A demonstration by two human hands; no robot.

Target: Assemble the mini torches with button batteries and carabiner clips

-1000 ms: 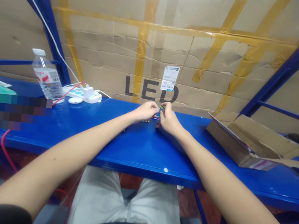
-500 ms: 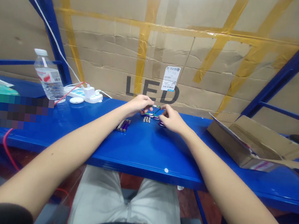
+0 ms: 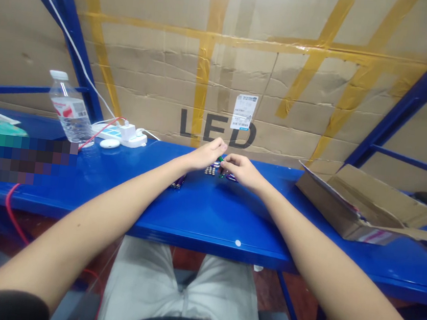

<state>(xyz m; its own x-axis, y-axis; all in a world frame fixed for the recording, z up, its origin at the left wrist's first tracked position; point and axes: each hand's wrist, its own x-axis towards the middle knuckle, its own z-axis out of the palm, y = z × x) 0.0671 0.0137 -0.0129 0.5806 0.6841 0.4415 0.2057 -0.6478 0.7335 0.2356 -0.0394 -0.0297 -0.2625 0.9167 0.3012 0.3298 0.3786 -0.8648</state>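
Observation:
My left hand [image 3: 207, 155] is curled with its back toward me, and its fingertips are hidden; what it holds cannot be made out. Close beside it, my right hand [image 3: 238, 169] pinches a small shiny green metal piece [image 3: 221, 175] between thumb and fingers. The piece's full shape is covered by the hands. Just below the hands, several small silvery round parts [image 3: 209, 171] lie in rows on the blue table [image 3: 207, 210]. A purple tube [image 3: 231, 178] lies under my right hand. Several dark purple tubes [image 3: 177, 182] lie side by side, partly behind my left forearm.
An open cardboard box [image 3: 361, 213] stands at the right. At the left are a water bottle [image 3: 70, 113], a white power strip [image 3: 133, 139] with cables, and a round white object [image 3: 109, 144]. A large taped carton [image 3: 149, 81] rises behind the table.
My left hand has turned and shifted slightly right, its back now covering its fingers. My right hand has moved a little left and down, and the green piece now points more downward.

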